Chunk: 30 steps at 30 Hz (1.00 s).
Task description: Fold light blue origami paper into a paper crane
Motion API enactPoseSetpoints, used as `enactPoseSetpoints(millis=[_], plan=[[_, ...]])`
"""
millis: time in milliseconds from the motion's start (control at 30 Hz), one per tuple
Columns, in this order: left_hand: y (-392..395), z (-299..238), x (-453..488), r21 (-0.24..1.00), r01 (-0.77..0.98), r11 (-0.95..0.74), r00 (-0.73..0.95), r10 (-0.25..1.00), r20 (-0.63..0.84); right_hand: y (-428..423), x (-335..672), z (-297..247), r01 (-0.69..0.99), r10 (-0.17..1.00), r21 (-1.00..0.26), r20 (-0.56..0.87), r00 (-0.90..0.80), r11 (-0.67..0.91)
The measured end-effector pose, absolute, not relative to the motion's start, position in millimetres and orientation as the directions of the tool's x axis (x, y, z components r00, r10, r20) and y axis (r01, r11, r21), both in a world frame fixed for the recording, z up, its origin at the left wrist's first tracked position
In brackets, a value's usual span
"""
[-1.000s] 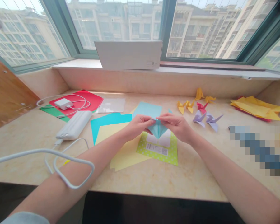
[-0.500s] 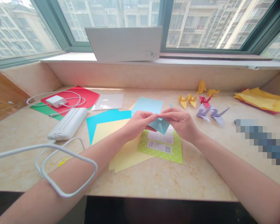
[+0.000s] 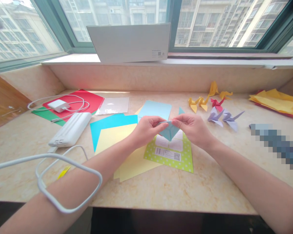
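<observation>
A small folded piece of light blue origami paper (image 3: 170, 131) is held above the counter, its point facing me. My left hand (image 3: 151, 128) pinches its upper left edge between thumb and fingers. The upper right edge is pinched by my right hand (image 3: 189, 126), and a blue paper tip shows just above those fingers. Beneath the folded paper lies a green polka-dot packet (image 3: 167, 159) with white labels. Flat sheets in light blue (image 3: 156, 109), bright blue (image 3: 97, 126) and pale yellow (image 3: 127, 165) are spread beside and behind my left hand.
Folded paper cranes stand at right: yellow (image 3: 192, 104), red (image 3: 217, 104), purple (image 3: 215, 117). Farther right are yellow sheets (image 3: 280, 100) and a pixelated dark object (image 3: 278, 146). A white power bank (image 3: 70, 130) sits left; a white cable (image 3: 70, 157) loops over my left forearm.
My right hand's fingers have shifted and curled more at the paper's edge. A blue tip now shows more above them. The paper stays in both hands, with the view slightly shifted.
</observation>
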<state>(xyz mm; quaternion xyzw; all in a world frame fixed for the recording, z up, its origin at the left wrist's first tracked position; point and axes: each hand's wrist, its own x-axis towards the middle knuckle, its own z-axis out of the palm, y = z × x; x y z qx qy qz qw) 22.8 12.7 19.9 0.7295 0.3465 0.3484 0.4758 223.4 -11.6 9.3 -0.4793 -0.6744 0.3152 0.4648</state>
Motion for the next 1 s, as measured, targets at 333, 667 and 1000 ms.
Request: enactPoseSetpoints(millis=[333, 667, 1000], plan=[[6.8, 25.3, 23.7, 0.835, 0.281, -0.472, 0.548, 0.794, 0.264, -16.4, 220.1, 9.9, 0.365, 0.914, -0.839, 0.383, -0.133, 0.404], [3.9, 26.4, 24.3, 0.698, 0.397, -0.596, 0.525, 0.771, 0.36, -21.5, 213.2, 17.4, 0.645, 0.784, -0.536, 0.598, -0.165, 0.544], [12.8, 25.6, 18.5, 0.73, 0.372, -0.574, 0.548, 0.77, 0.327, -19.8, 209.4, 12.0, 0.633, 0.778, -0.533, 0.601, -0.183, 0.561]])
